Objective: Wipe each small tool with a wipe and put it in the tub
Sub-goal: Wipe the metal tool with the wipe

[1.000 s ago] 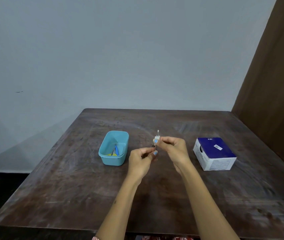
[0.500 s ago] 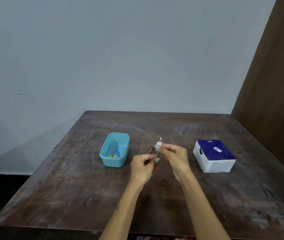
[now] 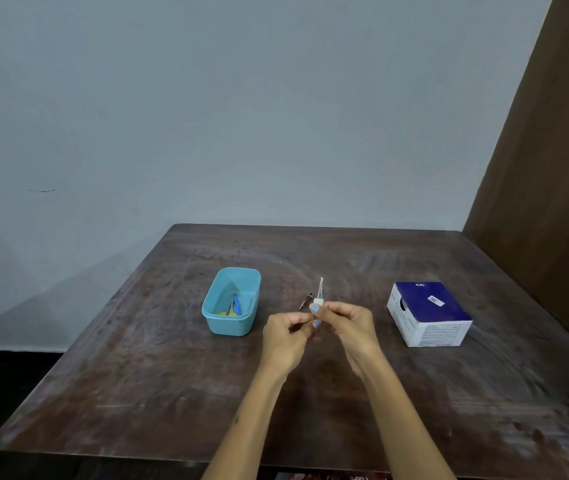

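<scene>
With the small tool pinched in the left hand and the wipe pinched over it by the right hand, both to the right of the tub, a loose pinch risks dropping the tool onto the tabletop.

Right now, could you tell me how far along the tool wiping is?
Some tools already lie in the tub, among them a blue-handled one. In hand: the left hand holds a thin metal tool while the right hand pinches a small white wipe on it. It still needs dropping in; no other loose tools show.
</scene>
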`<action>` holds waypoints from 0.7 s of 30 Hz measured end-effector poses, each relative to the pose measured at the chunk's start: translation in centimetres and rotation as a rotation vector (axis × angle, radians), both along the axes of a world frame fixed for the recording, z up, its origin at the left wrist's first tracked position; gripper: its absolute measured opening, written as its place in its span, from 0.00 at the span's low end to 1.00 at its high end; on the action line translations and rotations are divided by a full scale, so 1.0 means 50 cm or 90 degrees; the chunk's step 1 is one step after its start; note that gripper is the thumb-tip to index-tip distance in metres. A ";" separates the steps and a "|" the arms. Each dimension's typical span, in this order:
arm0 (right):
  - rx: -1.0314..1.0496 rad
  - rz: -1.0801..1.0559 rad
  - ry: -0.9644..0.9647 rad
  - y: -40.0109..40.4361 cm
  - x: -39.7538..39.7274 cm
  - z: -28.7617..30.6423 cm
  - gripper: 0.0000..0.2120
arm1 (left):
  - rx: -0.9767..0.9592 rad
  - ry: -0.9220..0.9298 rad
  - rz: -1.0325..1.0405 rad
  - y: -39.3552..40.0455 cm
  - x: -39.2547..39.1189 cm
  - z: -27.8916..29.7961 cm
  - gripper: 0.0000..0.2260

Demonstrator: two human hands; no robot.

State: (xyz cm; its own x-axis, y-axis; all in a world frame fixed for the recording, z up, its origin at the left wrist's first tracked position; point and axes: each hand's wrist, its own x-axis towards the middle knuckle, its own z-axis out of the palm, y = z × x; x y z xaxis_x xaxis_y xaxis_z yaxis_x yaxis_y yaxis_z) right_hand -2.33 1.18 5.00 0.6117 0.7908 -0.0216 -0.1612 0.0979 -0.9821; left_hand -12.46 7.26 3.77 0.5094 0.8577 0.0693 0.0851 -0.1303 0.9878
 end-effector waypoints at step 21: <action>-0.074 -0.127 -0.334 0.005 -0.005 -0.037 0.05 | 0.055 -0.091 0.102 0.023 0.025 0.066 0.05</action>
State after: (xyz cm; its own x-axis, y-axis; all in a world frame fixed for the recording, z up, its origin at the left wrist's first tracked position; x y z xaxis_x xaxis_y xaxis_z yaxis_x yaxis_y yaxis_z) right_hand -2.57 1.42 3.13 0.7009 0.6698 0.2451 0.3612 -0.0370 -0.9318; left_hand -11.23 8.44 7.06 0.3469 0.9147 0.2075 -0.0285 -0.2108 0.9771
